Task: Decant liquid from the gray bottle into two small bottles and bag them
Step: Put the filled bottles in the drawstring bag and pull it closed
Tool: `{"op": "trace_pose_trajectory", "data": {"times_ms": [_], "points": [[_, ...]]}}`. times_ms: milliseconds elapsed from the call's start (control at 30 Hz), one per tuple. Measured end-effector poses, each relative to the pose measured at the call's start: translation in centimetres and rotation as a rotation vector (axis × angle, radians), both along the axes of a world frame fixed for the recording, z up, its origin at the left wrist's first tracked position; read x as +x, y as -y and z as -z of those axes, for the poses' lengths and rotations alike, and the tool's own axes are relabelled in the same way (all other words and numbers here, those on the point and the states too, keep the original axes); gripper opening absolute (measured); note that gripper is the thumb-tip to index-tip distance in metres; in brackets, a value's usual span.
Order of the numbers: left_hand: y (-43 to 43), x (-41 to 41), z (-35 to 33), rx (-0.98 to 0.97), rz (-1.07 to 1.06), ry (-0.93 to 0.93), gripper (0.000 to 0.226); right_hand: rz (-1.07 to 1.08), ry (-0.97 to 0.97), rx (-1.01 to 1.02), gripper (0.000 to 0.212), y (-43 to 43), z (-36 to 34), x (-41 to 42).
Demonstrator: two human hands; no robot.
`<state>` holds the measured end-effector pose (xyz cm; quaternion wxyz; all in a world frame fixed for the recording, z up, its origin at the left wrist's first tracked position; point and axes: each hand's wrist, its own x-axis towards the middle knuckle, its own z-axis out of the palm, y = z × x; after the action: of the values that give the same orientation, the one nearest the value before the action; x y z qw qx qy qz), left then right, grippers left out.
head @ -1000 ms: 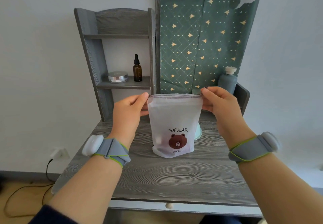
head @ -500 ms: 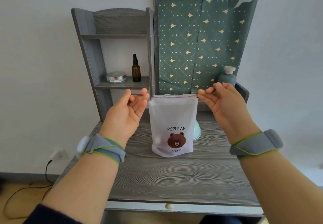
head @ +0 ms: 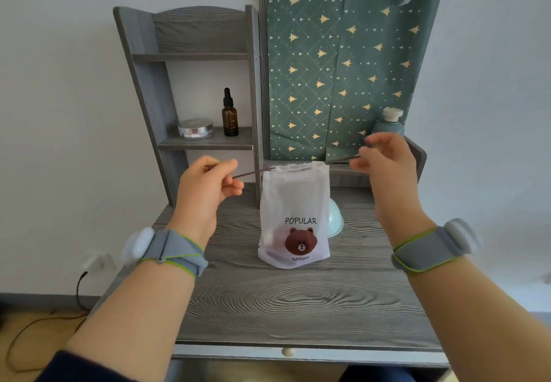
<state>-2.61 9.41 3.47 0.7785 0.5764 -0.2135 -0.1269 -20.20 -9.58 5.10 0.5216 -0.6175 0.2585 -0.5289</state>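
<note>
A white drawstring bag (head: 295, 214) with a brown bear and the word POPULAR stands upright in the middle of the desk (head: 298, 301). Its mouth is gathered narrow. My left hand (head: 205, 187) pinches the dark drawstring (head: 250, 173) on the bag's left side, and my right hand (head: 384, 167) pinches the drawstring on its right side, both cords stretched outward. The gray bottle (head: 389, 123) with a white cap stands at the back right, partly hidden behind my right hand. The small bottles are not visible; faint shapes show through the bag's lower left.
A pale green bowl (head: 335, 222) sits behind the bag on the right. A shelf unit (head: 205, 140) at the back left holds a brown dropper bottle (head: 230, 114) and a round silver tin (head: 195, 128). A green patterned panel (head: 343, 68) stands behind.
My hands went from holding the bag's top corners to gripping the drawstrings and pulling them apart sideways. The bag's mouth has drawn narrower and puckered.
</note>
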Motion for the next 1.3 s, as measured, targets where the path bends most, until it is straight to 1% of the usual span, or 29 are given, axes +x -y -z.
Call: {"op": "trace_pose_trajectory", "data": {"times_ms": [33, 100, 167, 200, 267, 333, 433, 500, 533, 600, 733, 767, 833, 933, 1033, 1133, 1300], "points": [[-0.1, -0.1, -0.2, 0.087, -0.025, 0.115, 0.021, 0.028, -0.102, -0.125, 0.025, -0.1, 0.2, -0.1], [-0.1, -0.5, -0.5, 0.249, -0.025, 0.307, 0.008, 0.097, -0.332, -0.437, 0.037, -0.5, 0.5, -0.3], [0.0, -1.0, -0.7, 0.408, 0.001, 0.489, 0.013, 0.154, -0.487, -0.692, 0.039, -0.8, 0.9, -0.2], [0.0, -1.2, -0.7, 0.480, -0.002, 0.586, 0.012, 0.167, -0.527, -0.767, 0.035, -0.9, 1.1, -0.1], [0.1, -1.7, -0.7, 0.577, -0.026, 0.763, 0.008, 0.187, -0.561, -0.836, 0.023, -1.1, 1.3, 0.1], [0.2, -1.9, -0.6, 0.617, -0.043, 0.841, 0.015, 0.188, -0.574, -0.818, 0.016, -1.2, 1.4, 0.3], [0.5, -1.9, -0.4, 0.605, -0.049, 0.839, 0.026, 0.112, -0.550, -0.707, 0.028, -1.2, 1.3, 0.8], [0.8, -2.0, -0.4, 0.578, -0.007, 0.741, 0.031, 0.033, -0.553, -0.611, 0.035, -1.4, 1.2, 1.0], [1.0, -2.0, -0.4, 0.537, 0.028, 0.637, 0.033, 0.005, -0.555, -0.553, 0.038, -1.6, 1.2, 1.2], [1.5, -2.2, -0.3, 0.388, 0.105, 0.365, 0.038, -0.036, -0.522, -0.417, 0.042, -1.7, 1.3, 1.5], [2.7, -2.4, 0.4, 0.004, 0.235, -0.168, 0.047, -0.109, -0.394, -0.166, 0.045, -1.8, 1.7, 2.4], [2.9, -2.5, 0.5, -0.061, 0.249, -0.273, 0.047, -0.124, -0.352, -0.114, 0.044, -1.9, 1.8, 2.6], [3.4, -2.8, 0.8, -0.153, 0.257, -0.417, 0.045, -0.133, -0.278, -0.032, 0.044, -2.0, 2.0, 3.0], [3.8, -3.1, 1.1, -0.223, 0.259, -0.497, 0.039, -0.117, -0.198, 0.052, 0.044, -2.3, 2.3, 3.4], [4.0, -2.8, 1.2, -0.269, 0.266, -0.529, 0.041, -0.090, -0.110, 0.144, 0.043, -2.1, 2.4, 3.4], [3.9, -2.2, 1.1, -0.302, 0.265, -0.527, 0.040, -0.073, -0.038, 0.233, 0.041, -1.7, 2.3, 3.1], [3.7, -1.5, 1.0, -0.303, 0.232, -0.507, 0.039, -0.049, 0.051, 0.359, 0.041, -1.2, 2.3, 3.0]]}}
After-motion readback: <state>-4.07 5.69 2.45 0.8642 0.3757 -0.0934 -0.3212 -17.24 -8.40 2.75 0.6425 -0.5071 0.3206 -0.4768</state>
